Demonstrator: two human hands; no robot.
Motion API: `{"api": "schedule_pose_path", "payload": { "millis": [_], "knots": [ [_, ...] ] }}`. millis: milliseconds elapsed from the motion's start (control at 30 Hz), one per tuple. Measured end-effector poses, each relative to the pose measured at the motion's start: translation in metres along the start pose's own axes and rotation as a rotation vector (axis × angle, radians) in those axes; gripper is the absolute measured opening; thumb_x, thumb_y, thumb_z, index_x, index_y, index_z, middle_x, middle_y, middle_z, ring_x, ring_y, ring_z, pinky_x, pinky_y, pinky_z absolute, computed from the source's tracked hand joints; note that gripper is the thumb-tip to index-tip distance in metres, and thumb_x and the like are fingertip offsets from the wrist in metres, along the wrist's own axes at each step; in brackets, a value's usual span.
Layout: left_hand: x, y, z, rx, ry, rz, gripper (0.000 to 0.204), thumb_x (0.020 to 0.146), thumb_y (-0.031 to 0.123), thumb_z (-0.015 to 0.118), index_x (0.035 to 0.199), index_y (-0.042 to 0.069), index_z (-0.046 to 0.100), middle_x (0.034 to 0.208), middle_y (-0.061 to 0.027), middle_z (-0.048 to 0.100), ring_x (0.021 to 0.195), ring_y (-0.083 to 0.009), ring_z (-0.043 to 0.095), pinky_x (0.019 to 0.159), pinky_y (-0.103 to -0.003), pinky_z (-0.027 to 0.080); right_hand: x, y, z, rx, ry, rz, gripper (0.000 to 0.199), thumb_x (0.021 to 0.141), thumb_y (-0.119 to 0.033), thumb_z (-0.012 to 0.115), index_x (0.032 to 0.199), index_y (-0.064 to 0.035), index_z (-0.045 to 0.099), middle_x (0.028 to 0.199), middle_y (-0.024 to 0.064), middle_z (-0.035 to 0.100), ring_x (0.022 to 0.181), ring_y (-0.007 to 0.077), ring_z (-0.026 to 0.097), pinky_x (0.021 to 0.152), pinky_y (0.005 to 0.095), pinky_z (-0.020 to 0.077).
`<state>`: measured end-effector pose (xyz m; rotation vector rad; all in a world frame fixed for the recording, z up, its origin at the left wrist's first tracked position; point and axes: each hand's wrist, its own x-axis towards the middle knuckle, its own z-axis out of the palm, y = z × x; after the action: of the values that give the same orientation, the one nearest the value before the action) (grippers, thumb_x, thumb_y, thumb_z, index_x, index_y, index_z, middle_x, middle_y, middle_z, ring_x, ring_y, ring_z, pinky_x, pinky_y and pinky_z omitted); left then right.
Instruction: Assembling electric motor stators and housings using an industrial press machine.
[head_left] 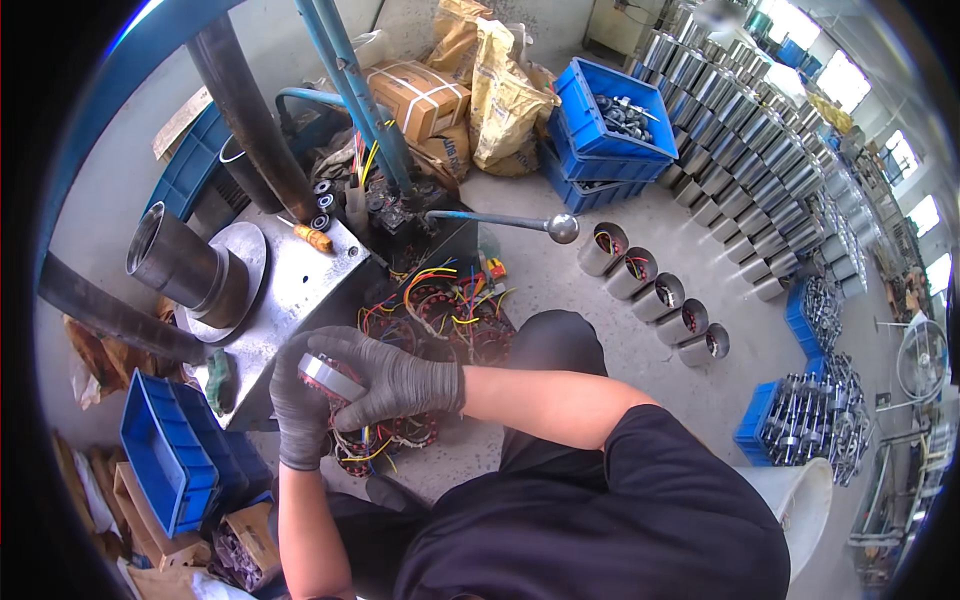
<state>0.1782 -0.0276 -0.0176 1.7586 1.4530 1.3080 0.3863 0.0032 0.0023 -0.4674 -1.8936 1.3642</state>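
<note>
Between my two grey-gloved hands is a motor stator (338,378), a shiny metal ring with reddish windings at its edge. My left hand (298,405) wraps its left side, and my right hand (392,378) grips it from the right. Gloves and fingers hide part of the ring. Under and beyond my hands lies a pile of wound stators (465,320) with red, yellow and blue lead wires. Left of them, the press table (310,285) carries a dark metal cylinder (185,262) on a round plate.
An orange-handled screwdriver (312,237) and small bearings (323,200) lie on the press table. A ball-ended lever (562,228) juts over the floor. Several motor housings (655,296) stand in a row at right. Blue crates (612,120) and stacked steel cylinders (730,130) are farther back.
</note>
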Motion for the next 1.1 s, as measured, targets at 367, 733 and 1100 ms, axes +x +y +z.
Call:
{"api": "schedule_pose_path", "payload": {
  "millis": [367, 733, 1100],
  "knots": [
    [0.011, 0.036, -0.005, 0.088, -0.080, 0.126, 0.059, 0.072, -0.004, 0.085, 0.126, 0.004, 0.064, 0.113, -0.0088, 0.072, 0.104, -0.0180, 0.069, 0.093, -0.034, 0.057, 0.000, -0.020, -0.041, -0.026, -0.136, -0.339, 0.064, 0.104, -0.040, 0.065, 0.158, -0.0131, 0.045, 0.141, 0.0062, 0.059, 0.131, 0.0153, 0.055, 0.113, 0.0316, 0.0436],
    [0.018, 0.028, 0.001, 0.444, 0.043, 0.192, 0.054, 0.076, 0.006, 0.085, 0.126, 0.009, 0.067, 0.109, -0.0136, 0.071, 0.099, -0.0321, 0.073, 0.088, -0.040, 0.059, -0.003, 0.032, 0.014, 1.169, 0.107, 0.537, 0.072, 0.094, -0.053, 0.072, 0.149, -0.0110, 0.052, 0.132, 0.0033, 0.061, 0.111, 0.0161, 0.063, 0.093, 0.0356, 0.0550],
    [0.003, 0.029, -0.009, -0.256, 0.060, -0.261, 0.044, 0.090, 0.013, 0.084, 0.128, 0.004, 0.063, 0.104, -0.0038, 0.071, 0.093, -0.0119, 0.066, 0.081, -0.031, 0.056, 0.012, 0.029, 0.000, 1.311, 0.240, 0.434, 0.055, 0.107, -0.048, 0.038, 0.140, -0.0083, 0.056, 0.142, 0.0095, 0.061, 0.132, 0.0253, 0.058, 0.115, 0.0444, 0.0467]
  ]
}}
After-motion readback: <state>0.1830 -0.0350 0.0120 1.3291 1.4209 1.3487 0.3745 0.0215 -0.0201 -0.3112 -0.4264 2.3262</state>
